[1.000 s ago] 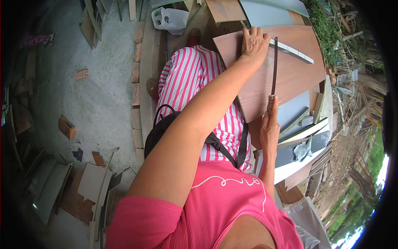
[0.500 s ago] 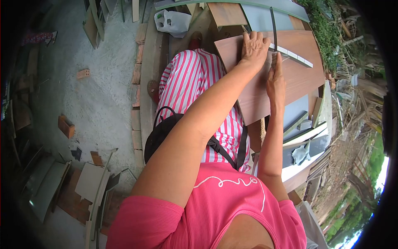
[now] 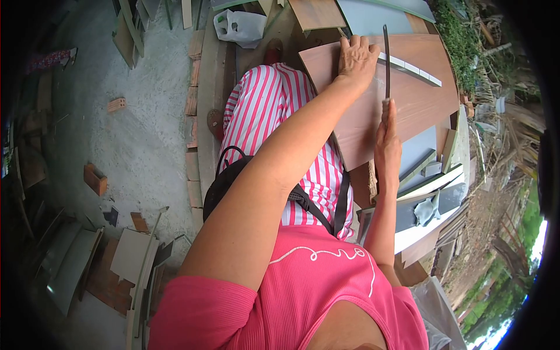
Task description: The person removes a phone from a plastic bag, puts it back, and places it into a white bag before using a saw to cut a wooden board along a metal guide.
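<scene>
Board (image 3: 424, 108) beneath, brace the strip (image 3: 412, 69) with your left hand (image 3: 357, 62) clasping its ten-o'clock end, right hand (image 3: 387, 143) gripping the saw (image 3: 387, 69) squarely.

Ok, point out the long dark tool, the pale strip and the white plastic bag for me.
Long dark tool (image 3: 388, 79): head view, on its thin exposed length.
Pale strip (image 3: 412, 69): head view, middle of its visible length.
White plastic bag (image 3: 249, 31): head view, on its crumpled body.

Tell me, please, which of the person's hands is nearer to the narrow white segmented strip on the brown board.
Left: the left hand is right at the strip's visible end; the right hand is farther off, lower in the view, holding a long, thin, dark blade.
</scene>
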`<action>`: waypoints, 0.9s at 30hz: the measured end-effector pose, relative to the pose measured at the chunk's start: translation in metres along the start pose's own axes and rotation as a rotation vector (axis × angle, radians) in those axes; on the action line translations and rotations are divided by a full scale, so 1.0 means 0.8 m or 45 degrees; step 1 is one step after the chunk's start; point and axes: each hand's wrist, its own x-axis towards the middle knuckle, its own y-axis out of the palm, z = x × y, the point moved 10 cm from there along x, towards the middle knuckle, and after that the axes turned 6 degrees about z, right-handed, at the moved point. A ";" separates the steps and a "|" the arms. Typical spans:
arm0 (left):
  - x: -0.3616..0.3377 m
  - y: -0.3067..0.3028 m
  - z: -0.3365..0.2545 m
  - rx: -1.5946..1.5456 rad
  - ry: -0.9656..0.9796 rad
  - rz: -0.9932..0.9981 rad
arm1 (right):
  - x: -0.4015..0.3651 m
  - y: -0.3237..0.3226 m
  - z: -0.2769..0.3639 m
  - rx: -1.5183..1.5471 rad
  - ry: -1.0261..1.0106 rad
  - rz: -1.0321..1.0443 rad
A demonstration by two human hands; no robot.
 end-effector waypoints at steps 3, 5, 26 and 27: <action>0.000 -0.007 -0.001 0.005 0.004 -0.047 | 0.082 -0.004 0.025 -0.016 -0.298 -0.234; 0.002 -0.005 0.003 -0.043 -0.037 -0.024 | 0.116 -0.007 0.029 -0.035 -0.203 -0.229; 0.001 -0.005 0.000 -0.034 0.014 -0.028 | 0.050 -0.006 0.017 -0.024 -0.225 -0.162; 0.001 -0.006 0.001 -0.040 0.017 -0.022 | 0.086 -0.005 0.023 -0.040 -0.237 -0.170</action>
